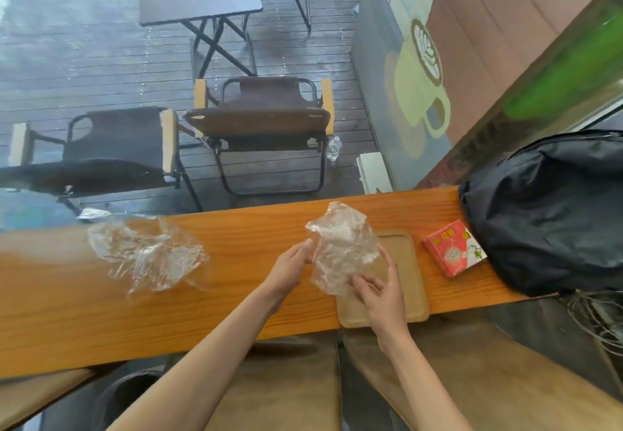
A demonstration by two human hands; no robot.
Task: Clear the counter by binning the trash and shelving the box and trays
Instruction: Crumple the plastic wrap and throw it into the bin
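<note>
Hands around crumpled plastic wrap

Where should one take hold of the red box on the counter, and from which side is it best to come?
Grip the red box by its two long side edges, coming from above and from the left. It lies flat on the counter, so its top is free. Its right end seems to touch the black bag, while the side toward the tray is open.

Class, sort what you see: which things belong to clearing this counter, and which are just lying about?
Job: plastic wrap in both hands; loose plastic wrap; red box; tray.

Lying about: black backpack; water bottle on the deck; folding chairs.
</note>
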